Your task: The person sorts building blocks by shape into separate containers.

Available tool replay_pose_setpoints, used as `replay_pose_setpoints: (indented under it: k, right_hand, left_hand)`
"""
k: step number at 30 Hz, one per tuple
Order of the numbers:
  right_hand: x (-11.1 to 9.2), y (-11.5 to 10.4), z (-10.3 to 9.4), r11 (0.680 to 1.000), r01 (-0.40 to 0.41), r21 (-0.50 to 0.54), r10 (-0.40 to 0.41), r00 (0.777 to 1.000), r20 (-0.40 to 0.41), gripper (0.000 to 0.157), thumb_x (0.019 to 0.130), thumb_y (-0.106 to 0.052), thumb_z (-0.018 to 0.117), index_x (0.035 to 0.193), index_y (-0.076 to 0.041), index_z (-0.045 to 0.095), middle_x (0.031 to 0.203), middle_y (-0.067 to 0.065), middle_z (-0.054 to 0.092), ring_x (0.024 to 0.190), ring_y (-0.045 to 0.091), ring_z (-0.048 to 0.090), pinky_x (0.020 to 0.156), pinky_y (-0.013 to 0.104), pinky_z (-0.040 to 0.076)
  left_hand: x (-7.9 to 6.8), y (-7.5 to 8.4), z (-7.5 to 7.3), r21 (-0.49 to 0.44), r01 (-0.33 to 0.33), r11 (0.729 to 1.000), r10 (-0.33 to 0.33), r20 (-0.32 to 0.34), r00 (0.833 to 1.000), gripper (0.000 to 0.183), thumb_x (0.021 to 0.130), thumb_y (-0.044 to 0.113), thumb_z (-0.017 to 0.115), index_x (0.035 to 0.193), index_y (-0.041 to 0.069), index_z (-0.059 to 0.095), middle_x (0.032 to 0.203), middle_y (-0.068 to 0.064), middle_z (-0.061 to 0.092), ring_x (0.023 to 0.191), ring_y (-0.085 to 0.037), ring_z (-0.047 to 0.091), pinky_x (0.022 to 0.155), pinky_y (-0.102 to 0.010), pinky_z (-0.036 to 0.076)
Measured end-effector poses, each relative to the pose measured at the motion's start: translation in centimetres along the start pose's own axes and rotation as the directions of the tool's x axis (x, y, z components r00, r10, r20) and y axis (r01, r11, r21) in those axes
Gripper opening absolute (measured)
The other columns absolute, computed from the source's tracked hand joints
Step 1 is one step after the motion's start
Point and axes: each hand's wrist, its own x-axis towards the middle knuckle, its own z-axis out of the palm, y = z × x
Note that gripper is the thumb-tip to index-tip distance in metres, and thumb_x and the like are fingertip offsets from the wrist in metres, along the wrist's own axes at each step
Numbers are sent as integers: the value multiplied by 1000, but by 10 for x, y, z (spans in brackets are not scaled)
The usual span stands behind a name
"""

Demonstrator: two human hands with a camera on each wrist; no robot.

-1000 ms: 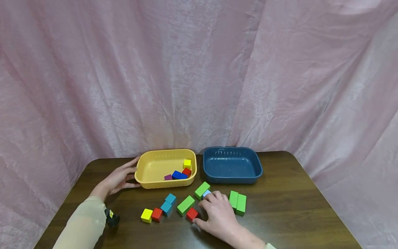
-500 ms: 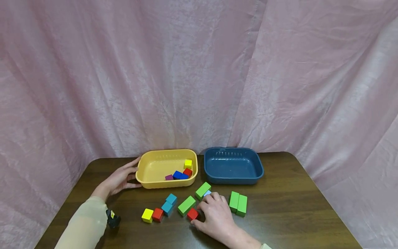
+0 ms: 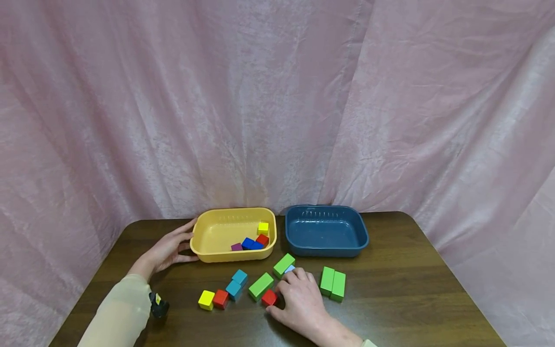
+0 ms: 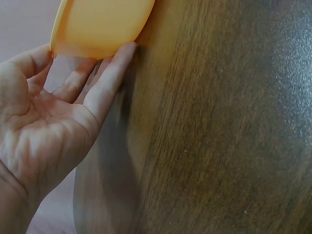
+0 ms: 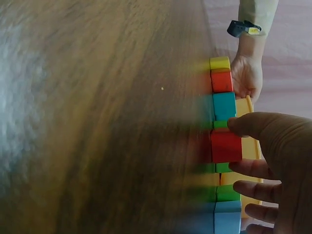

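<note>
My left hand [image 3: 169, 249] touches the left end of the yellow tray [image 3: 210, 259] with spread, fairly straight fingers, its fingertips [image 4: 129, 48] along the tray wall in the left wrist view. Low over the table, my right hand [image 3: 303, 301] has thumb and fingers spread around a red cube [image 3: 269, 298], which stands on the table. In the right wrist view the thumb [image 5: 243, 126] and index fingertip lie on opposite sides of that red cube [image 5: 226, 146]. A pale blue block [image 3: 289, 269] is partly hidden behind the right fingers, beside a green block [image 3: 284, 264].
Several cubes, including a yellow one [image 3: 263, 228], lie inside the yellow tray. A dark blue tray [image 3: 326, 251] stands to its right. Also on the table are another green block [image 3: 261, 287], two teal cubes [image 3: 234, 290], a red cube [image 3: 220, 299], a yellow cube [image 3: 206, 300] and a green pair [image 3: 338, 286].
My right hand has shifted very slightly, its thumb drawing a little nearer the table's front. The left hand stays against the yellow tray, and the blocks keep their places.
</note>
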Motion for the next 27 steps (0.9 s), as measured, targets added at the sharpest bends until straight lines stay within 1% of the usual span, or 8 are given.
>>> replay_pose_setpoints:
  k: [4, 8, 14, 20, 24, 27]
  right_hand:
    - [1, 0, 0, 1000, -9, 6, 9, 1000, 30, 35, 68, -60, 70, 80, -27, 66, 85, -10, 49, 91, 17, 41, 81, 43, 38]
    - [1, 1, 0, 1000, -14, 10, 13, 999, 45, 33, 68, -57, 71, 80, -27, 66, 86, -10, 50, 91, 18, 41, 81, 43, 38]
    - [0, 1, 0, 1000, -17, 8, 17, 999, 44, 33, 68, -56, 71, 81, -26, 66, 87, -9, 50, 92, 18, 42, 82, 43, 38]
    - [0, 1, 1, 1000, -25, 14, 24, 998, 50, 31, 69, -53, 72, 81, -25, 66, 89, -9, 51, 92, 18, 41, 81, 42, 38]
    - [-1, 1, 0, 1000, -20, 18, 19, 999, 37, 28, 69, -50, 72, 82, -26, 66, 91, -9, 52, 92, 17, 41, 79, 40, 38]
    - [-3, 1, -1, 1000, -17, 24, 17, 1000, 21, 28, 69, -50, 72, 83, -26, 66, 91, -9, 52, 93, 17, 41, 80, 40, 38]
  left_hand:
    - [0, 0, 0, 3, -2, 1000, 2, -1, 1000, 56, 100, 28, 41, 148, 39, 14, 147, -14, 22, 123, -40, 40, 88, -56, 43]
    - [0, -1, 0, 4, -7, 1000, 7, 6, 1000, 60, 99, 31, 44, 148, 39, 12, 148, -14, 20, 124, -40, 39, 88, -56, 43]
    - [1, -2, -1, -5, -7, 1000, 7, -4, 1000, 63, 95, 34, 50, 148, 40, 15, 148, -13, 22, 123, -40, 40, 88, -56, 43]
    - [0, -2, -1, -2, -13, 1000, 13, -9, 1000, 64, 95, 35, 50, 148, 40, 15, 148, -13, 22, 123, -40, 39, 88, -56, 43]
    - [0, -3, -1, 8, -20, 1000, 20, -8, 1000, 63, 95, 35, 50, 148, 39, 15, 148, -12, 21, 123, -40, 39, 87, -56, 43]
    - [0, -3, -1, 12, -24, 1000, 24, -5, 1000, 63, 95, 34, 49, 148, 39, 15, 149, -11, 20, 123, -41, 39, 87, -56, 44]
